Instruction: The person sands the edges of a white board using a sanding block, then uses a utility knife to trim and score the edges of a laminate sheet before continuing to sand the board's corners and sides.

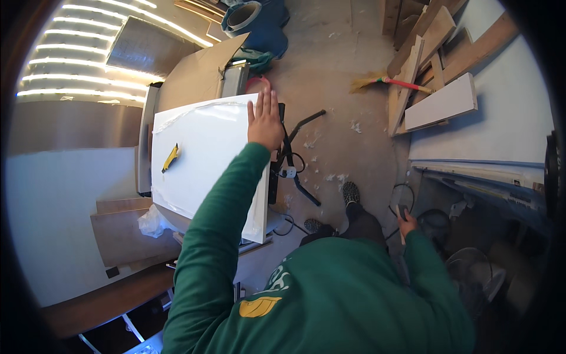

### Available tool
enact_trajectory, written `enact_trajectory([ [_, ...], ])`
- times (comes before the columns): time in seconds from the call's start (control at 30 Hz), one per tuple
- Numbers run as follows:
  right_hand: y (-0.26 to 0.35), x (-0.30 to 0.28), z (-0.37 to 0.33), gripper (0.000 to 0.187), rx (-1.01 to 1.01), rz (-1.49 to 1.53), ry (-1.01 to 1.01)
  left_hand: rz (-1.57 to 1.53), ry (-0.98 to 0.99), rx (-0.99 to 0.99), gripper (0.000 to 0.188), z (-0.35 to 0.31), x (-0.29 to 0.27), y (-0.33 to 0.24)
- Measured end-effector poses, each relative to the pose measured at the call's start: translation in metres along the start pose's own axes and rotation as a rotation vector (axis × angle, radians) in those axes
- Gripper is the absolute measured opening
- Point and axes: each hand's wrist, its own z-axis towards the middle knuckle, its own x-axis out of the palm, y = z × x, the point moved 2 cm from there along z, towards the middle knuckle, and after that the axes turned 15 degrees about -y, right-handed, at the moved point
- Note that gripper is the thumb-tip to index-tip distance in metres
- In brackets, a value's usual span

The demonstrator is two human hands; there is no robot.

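From the head view I see my left hand (265,121) laid flat, fingers straight and together, on the far right corner of one white panel (203,159); it presses rather than grips. The panel's right edge runs back toward my body just under that forearm, and its far edge sits just beyond the fingertips, against a cardboard sheet (197,74) and a grey machine part (234,79). Left of the hand, well apart on the panel's face, lies one yellow utility knife (170,157). Right of the hand the panel ends and the concrete floor (339,88) opens out, with one black bent bar (295,153) and a cord just beside the edge, then white scraps scattered farther off. My right hand (405,223) hangs low by my side, curled around a small dark object I cannot identify; how tightly it closes I cannot tell. Beyond it, far ahead, rest one red-handled broom (389,81), several stacked boards (430,53) and one white board (441,104).
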Motion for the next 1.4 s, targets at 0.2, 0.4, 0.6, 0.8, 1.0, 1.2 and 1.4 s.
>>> enact_trajectory([
  [0.2,-0.072,-0.055,-0.002,0.062,0.141,0.222,-0.241,-0.285,0.181,-0.284,0.037,0.113,0.021,0.028],
  [0.4,-0.032,-0.039,0.009,0.063,0.164,0.606,-0.166,-0.367,0.084,-0.174,0.044,0.086,0.023,0.053],
  [0.6,0.088,-0.008,0.042,0.065,-0.163,0.43,0.019,-0.332,0.023,0.049,0.042,0.068,-0.006,0.02],
  [0.8,0.197,-0.006,0.044,0.064,-0.324,0.313,0.154,-0.211,-0.148,0.016,0.047,0.037,-0.013,0.021],
  [1.0,0.182,-0.011,0.077,0.062,-0.223,0.396,0.09,-0.036,-0.012,-0.012,0.064,-0.011,-0.039,-0.018],
  [1.2,0.306,-0.011,-0.006,0.063,-0.102,0.595,0.361,0.046,0.033,-0.029,0.067,-0.122,-0.082,-0.019],
  [1.4,0.497,-0.03,-0.049,0.056,-0.777,0.633,0.255,-0.032,0.173,-0.159,0.069,-0.241,-0.132,-0.035],
])
